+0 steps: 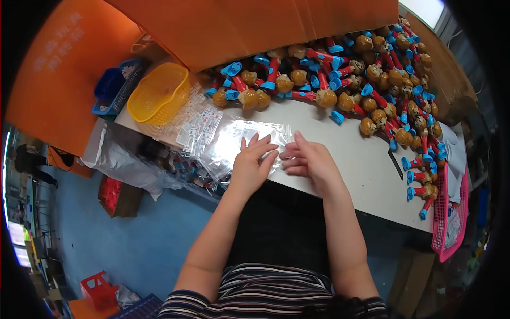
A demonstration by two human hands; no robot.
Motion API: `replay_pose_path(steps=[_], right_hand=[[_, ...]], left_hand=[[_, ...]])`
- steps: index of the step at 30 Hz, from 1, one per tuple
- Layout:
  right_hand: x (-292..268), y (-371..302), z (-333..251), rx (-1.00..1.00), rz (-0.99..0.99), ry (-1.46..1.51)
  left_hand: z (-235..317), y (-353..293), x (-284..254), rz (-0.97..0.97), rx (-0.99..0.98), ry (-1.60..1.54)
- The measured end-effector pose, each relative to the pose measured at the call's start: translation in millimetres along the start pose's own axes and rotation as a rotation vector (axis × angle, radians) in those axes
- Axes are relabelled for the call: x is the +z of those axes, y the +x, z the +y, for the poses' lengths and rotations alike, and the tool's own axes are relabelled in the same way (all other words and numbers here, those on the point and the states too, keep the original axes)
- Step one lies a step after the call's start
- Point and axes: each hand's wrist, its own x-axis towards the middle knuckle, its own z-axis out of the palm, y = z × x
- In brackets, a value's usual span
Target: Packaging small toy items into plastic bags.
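A stack of clear plastic bags [226, 139] with printed sheets showing through lies near the front edge of the white table. My left hand [254, 162] rests over the right part of these bags, its fingers spread and nothing gripped. Just beside the bags' right edge is my right hand [313, 159], turned on its side with thumb up and fingers apart, holding nothing I can see. Farther back lies a big heap of small toy figures [396, 78] with round brown heads, red bodies and light-blue ends.
A large orange box [255, 32] stands behind the table. At the left are a yellow basket [159, 95] and a blue tray [109, 87]. A pink basket [450, 212] hangs by the right edge. A dark flat strip [396, 164] lies near the figures.
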Motion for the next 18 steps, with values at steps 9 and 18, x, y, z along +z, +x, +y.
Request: replay_pose_path(steps=[9,18], right_hand=[[1.6,12.8,1.3,-0.075,0.039,-0.037],[3.4,14.0,8.4,-0.14,0.194,-0.304]], left_hand=[[-5.4,-0.7,-2.4,-0.021,0.011,0.002],[13.4,5.5,-5.2,0.17,0.079,0.09]])
